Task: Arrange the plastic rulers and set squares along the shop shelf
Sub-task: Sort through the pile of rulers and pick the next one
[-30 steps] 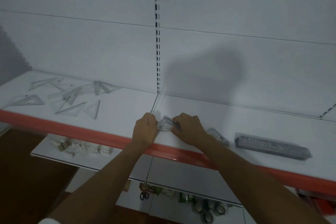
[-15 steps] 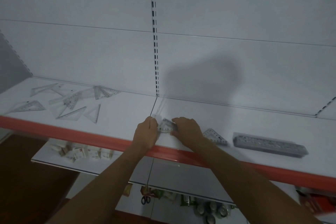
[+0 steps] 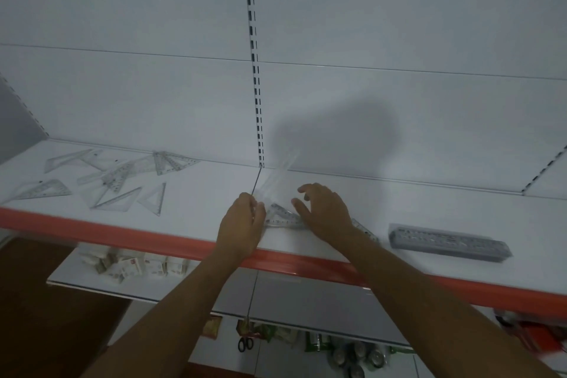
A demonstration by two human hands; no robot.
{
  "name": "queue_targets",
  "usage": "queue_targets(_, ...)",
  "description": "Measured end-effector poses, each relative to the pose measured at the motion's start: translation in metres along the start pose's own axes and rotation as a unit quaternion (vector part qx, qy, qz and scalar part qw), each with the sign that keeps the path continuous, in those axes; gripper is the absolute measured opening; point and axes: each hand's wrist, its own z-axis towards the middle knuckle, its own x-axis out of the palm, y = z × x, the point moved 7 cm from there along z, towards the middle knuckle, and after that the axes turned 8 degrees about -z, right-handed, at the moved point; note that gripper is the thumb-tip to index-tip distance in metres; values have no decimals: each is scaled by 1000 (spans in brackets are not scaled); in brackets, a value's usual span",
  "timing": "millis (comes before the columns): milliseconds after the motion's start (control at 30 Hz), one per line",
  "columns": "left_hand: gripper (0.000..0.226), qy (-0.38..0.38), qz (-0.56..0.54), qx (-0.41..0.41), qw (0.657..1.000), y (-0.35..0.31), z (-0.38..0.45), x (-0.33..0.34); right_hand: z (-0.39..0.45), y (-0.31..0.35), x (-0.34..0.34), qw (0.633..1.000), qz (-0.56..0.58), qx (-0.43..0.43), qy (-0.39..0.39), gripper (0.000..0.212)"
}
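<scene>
**Both hands at the shelf seam**

We see the left hand (image 3: 242,224) curled, its grip pinching the near end of a clear ruler (image 3: 276,178) that runs away toward the back wall. Just right of that grip a set square (image 3: 283,219) lies flat on the shelf (image 3: 199,193). The right hand (image 3: 322,212) hovers over it, grip spread. Further right lies a ruler stack (image 3: 448,242); far left, scattered set squares (image 3: 116,178).
</scene>
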Motion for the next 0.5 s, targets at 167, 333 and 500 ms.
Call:
queue_targets(167, 34, 19, 54, 69, 996, -15, 4, 3, 1, -21, -34, 993, 1, 2, -122, 36)
queue_targets(333, 40, 78, 76, 134, 985, -43, 7, 24, 1, -37, -50, 977, -136, -52, -158, 59)
queue_targets(500, 42, 113, 104, 205, 966, -77, 8, 56, -16, -69, -67, 963, -202, -57, -170, 33)
